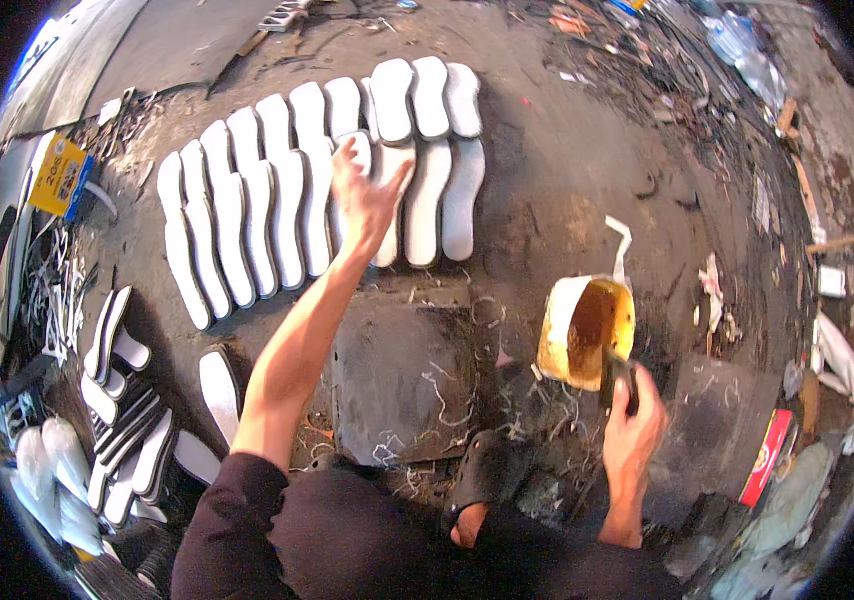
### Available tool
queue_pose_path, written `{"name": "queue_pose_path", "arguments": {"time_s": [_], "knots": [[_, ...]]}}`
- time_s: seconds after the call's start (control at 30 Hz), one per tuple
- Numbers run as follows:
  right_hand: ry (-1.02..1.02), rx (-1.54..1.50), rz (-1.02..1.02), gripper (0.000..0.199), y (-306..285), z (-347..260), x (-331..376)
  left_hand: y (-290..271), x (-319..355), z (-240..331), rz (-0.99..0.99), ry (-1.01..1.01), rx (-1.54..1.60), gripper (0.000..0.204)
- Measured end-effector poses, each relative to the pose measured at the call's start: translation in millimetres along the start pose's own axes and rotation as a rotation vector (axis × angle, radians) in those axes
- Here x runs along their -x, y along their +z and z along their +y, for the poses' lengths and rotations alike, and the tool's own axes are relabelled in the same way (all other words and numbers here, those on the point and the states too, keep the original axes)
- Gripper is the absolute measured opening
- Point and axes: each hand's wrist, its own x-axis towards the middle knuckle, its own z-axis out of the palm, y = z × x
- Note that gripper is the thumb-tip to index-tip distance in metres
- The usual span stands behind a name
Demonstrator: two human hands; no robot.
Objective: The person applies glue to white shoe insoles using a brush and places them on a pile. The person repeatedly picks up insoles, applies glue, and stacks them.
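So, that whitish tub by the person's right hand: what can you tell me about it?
The tub is open-mouthed, its pale wall, perhaps plastic, smeared with yellow-brown stains. Inside it is amber to dark brown; how full it is cannot be told. It sits on the dark ground, right of the white insoles. A bent white strip shows at its far edge. The right hand holds a dark tool at its opening; whether that touches it is unclear.

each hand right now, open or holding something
Left hand: open, spread over the white soles; contact unclear.
Right hand: closed on a dark tool at the tub.
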Motion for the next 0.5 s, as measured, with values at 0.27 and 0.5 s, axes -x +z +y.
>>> {"name": "queue_pose_path", "arguments": {"time_s": [0.27,0.5], "knots": [[-0.165,0.13,-0.049,0.035,76.8,40.8,-102.6,-283.8,247.1,-81.5,0.207,-0.163,-0.804,0.092],[0.375,-0.832,0.048,0.089,19.3,99.8,-72.0,-397.3,347.5,-100.7,0.184,-0.454,-0.716,0.091]]}}
